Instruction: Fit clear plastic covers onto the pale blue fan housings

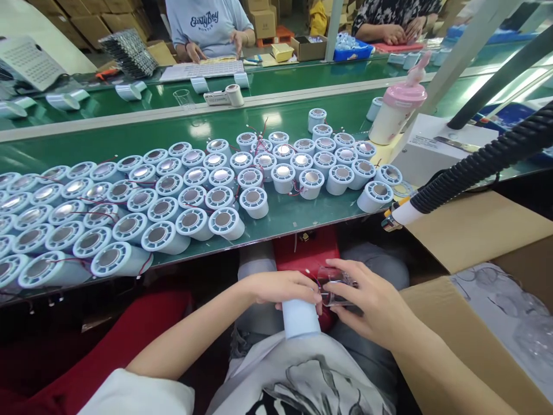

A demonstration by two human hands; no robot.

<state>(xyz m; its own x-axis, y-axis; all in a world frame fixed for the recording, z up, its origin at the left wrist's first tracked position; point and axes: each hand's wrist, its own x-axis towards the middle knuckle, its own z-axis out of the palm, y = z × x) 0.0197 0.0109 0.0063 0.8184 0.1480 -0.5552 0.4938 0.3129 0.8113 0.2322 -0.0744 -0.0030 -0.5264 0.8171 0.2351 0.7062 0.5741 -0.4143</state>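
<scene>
Above my lap, my left hand (289, 288) wraps around the top of a light-blue cylindrical housing (301, 320). Beside it my right hand (367, 297) grips a small clear plastic cup (339, 285) with its fingers around the side. The cup lies on its side against the end of the housing, where thin dark wires show. How far the two parts join is hidden by my fingers. In front of me, rows of similar light-blue housings (254, 202) with round metallic discs on top stand on the green table (276, 222), some trailing red wires.
On the right stands an open cardboard box (449, 311) with clear plastic pieces (510, 305) inside. A black corrugated hose (475, 155) reaches over the table edge. A pink-lidded bottle (397, 112) stands by a metal post. Across the conveyor, two co-workers (209, 34) work with their hands.
</scene>
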